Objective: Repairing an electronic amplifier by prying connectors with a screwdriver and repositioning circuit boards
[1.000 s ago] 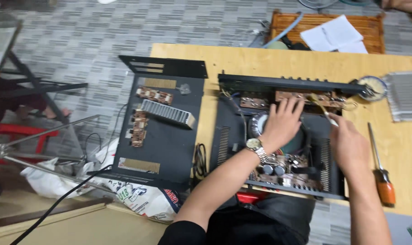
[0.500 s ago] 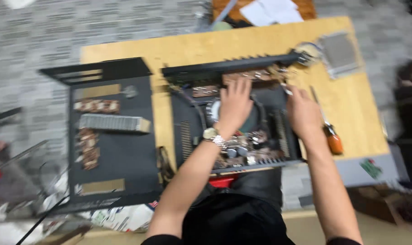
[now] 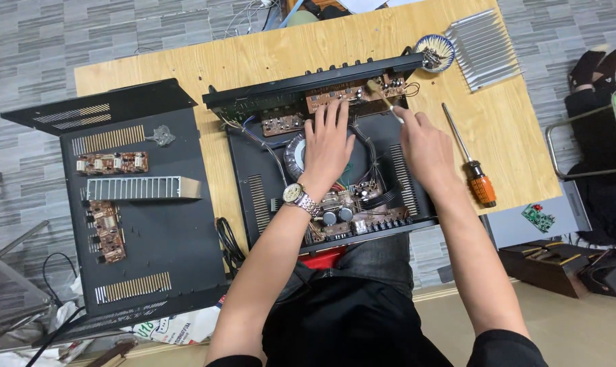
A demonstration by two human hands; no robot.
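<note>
An opened black amplifier chassis (image 3: 250, 197) lies on a wooden table (image 3: 267, 58), its circuit boards (image 3: 349, 92) and a round transformer exposed. My left hand (image 3: 328, 146), a metal watch on its wrist, rests flat with fingers spread on the transformer inside the chassis. My right hand (image 3: 423, 146) grips a small brush (image 3: 383, 97) whose bristles touch the brown circuit board at the chassis's far edge.
The removed black cover (image 3: 152, 245) lies left, carrying small circuit boards (image 3: 107, 231) and a finned heat sink (image 3: 141, 188). An orange-handled screwdriver (image 3: 471, 166), a second heat sink (image 3: 481, 47) and a small patterned bowl (image 3: 435, 51) sit right of the chassis. Boxes and a chair stand at right.
The camera view has shifted and steadied. My left hand stays on the transformer; my right hand still holds the brush at the far board.
</note>
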